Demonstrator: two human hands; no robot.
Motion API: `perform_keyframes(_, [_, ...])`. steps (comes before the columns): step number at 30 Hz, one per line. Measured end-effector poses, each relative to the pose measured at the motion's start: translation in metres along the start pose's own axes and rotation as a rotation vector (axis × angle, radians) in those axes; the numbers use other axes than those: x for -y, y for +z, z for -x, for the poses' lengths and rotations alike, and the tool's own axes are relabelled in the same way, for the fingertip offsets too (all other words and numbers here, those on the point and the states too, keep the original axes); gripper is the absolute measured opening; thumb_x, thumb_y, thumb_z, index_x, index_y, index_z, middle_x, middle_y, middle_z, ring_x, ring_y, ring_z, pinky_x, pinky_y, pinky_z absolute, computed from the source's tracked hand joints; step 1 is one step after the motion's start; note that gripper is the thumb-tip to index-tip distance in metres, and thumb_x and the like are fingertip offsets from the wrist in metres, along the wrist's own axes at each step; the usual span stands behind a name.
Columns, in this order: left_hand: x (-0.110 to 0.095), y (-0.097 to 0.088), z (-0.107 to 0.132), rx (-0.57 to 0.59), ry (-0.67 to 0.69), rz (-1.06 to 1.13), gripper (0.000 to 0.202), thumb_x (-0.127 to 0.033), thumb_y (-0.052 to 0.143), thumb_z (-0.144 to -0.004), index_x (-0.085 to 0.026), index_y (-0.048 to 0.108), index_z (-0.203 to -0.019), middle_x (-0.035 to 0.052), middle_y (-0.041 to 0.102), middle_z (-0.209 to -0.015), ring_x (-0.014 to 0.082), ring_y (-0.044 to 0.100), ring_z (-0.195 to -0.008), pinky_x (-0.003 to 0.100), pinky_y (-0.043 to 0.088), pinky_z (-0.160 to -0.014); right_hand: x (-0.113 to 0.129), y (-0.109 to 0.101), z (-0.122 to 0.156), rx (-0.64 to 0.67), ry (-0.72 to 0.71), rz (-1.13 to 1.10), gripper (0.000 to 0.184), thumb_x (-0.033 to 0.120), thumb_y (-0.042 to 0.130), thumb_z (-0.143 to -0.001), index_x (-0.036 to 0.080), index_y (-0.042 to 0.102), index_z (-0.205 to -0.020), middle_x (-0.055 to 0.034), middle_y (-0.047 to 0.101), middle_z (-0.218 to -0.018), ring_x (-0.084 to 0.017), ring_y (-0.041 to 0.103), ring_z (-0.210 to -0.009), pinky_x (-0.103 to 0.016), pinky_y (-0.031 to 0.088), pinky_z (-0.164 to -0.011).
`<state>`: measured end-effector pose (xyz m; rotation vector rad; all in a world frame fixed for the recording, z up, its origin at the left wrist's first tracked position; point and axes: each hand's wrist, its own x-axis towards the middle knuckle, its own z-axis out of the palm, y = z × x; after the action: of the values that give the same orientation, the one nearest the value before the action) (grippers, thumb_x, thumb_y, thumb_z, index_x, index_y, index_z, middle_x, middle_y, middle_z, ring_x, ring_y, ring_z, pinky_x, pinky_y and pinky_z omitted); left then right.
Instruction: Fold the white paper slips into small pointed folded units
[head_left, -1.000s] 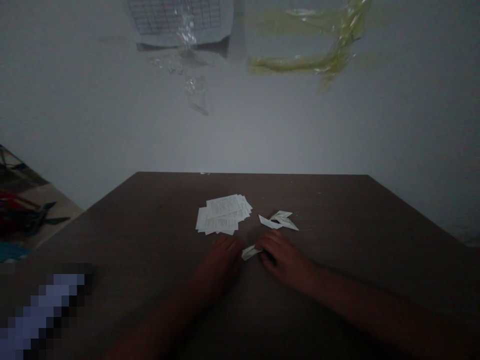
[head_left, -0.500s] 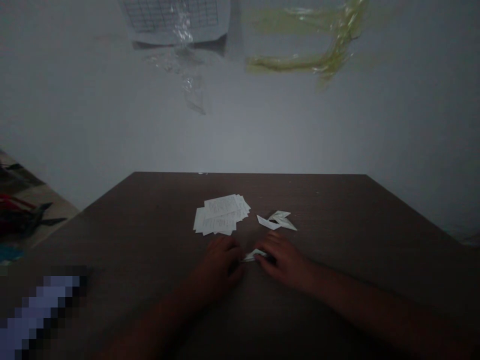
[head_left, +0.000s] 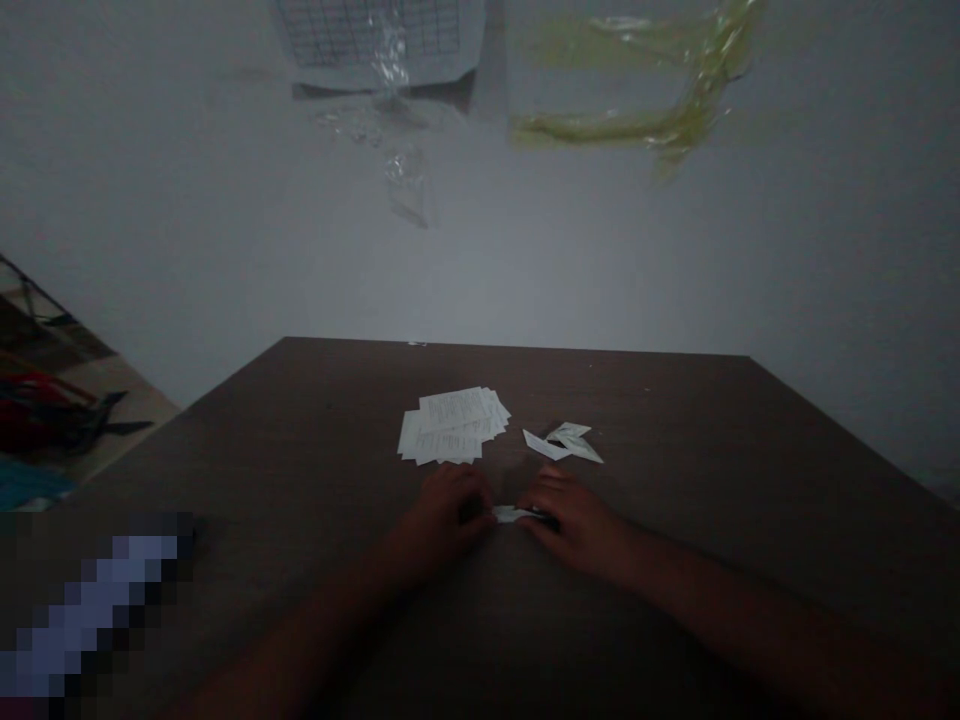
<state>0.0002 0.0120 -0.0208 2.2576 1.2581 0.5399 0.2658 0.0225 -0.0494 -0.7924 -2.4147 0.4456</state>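
A small strip of folded paper (head_left: 508,514) spans the gap between my two hands, low over the brown table (head_left: 675,420). My left hand (head_left: 450,510) pinches its left end between thumb and fingers. At the other end, my right hand (head_left: 566,515) has its thumb and fingers closed on the paper. Beyond the right hand lie folded paper pieces (head_left: 577,442), pointed and angular, close together. A loose stack of printed paper sheets (head_left: 454,420) rests beyond my left hand, its edges fanned out. The dim light hides the fingertips' exact hold.
A pale wall (head_left: 480,260) rises behind the table, with a gridded sheet (head_left: 375,35) and yellow tape (head_left: 600,130) stuck on it. A blurred-out, pixelated object (head_left: 97,610) lies at the lower left. Red and dark items (head_left: 45,410) stand on the floor at left.
The view has shifted slightly, moving most things a little right. The folded paper now looks flatter and is stretched between both hands; my left fingers have closed onto its end.
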Motion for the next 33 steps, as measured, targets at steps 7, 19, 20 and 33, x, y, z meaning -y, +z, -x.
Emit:
perform_keyframes(7, [-0.006, 0.004, 0.002, -0.048, -0.030, -0.013, 0.011, -0.012, 0.075, -0.095, -0.022, 0.071, -0.098, 0.0069, 0.075, -0.120, 0.0290, 0.068, -0.120, 0.046, 0.055, -0.110, -0.003, 0.000, 0.003, -0.019, 0.017, -0.050, 0.012, 0.013, 0.070, -0.104, 0.023, 0.073, -0.108, -0.0058, 0.077, -0.099, -0.026, 0.071, -0.099, -0.041, 0.060, -0.091])
perform_keyframes(19, [-0.006, 0.009, 0.002, -0.011, -0.024, -0.098, 0.014, -0.010, 0.073, -0.097, -0.023, 0.075, -0.102, 0.0064, 0.078, -0.125, 0.0320, 0.067, -0.125, 0.051, 0.053, -0.112, -0.008, 0.005, 0.002, -0.029, 0.026, -0.031, 0.012, 0.013, 0.069, -0.102, 0.024, 0.073, -0.108, -0.0063, 0.078, -0.099, -0.026, 0.071, -0.097, -0.042, 0.059, -0.089])
perform_keyframes(20, [-0.007, 0.009, 0.002, -0.004, -0.020, -0.104, 0.014, -0.009, 0.073, -0.097, -0.022, 0.074, -0.102, 0.0066, 0.078, -0.125, 0.0321, 0.067, -0.125, 0.051, 0.053, -0.112, -0.007, 0.005, 0.002, -0.028, 0.018, -0.025, 0.013, 0.013, 0.070, -0.102, 0.024, 0.073, -0.108, -0.0063, 0.078, -0.099, -0.027, 0.071, -0.098, -0.043, 0.059, -0.090])
perform_keyframes(33, [-0.005, 0.005, 0.000, 0.014, -0.065, -0.147, 0.019, -0.006, 0.061, -0.104, -0.020, 0.074, -0.105, 0.0101, 0.078, -0.133, 0.0320, 0.068, -0.130, 0.053, 0.053, -0.117, -0.011, 0.010, 0.003, -0.180, 0.185, 0.058, 0.016, 0.012, 0.075, -0.095, 0.025, 0.065, -0.097, -0.0046, 0.075, -0.098, -0.027, 0.073, -0.097, -0.042, 0.061, -0.089])
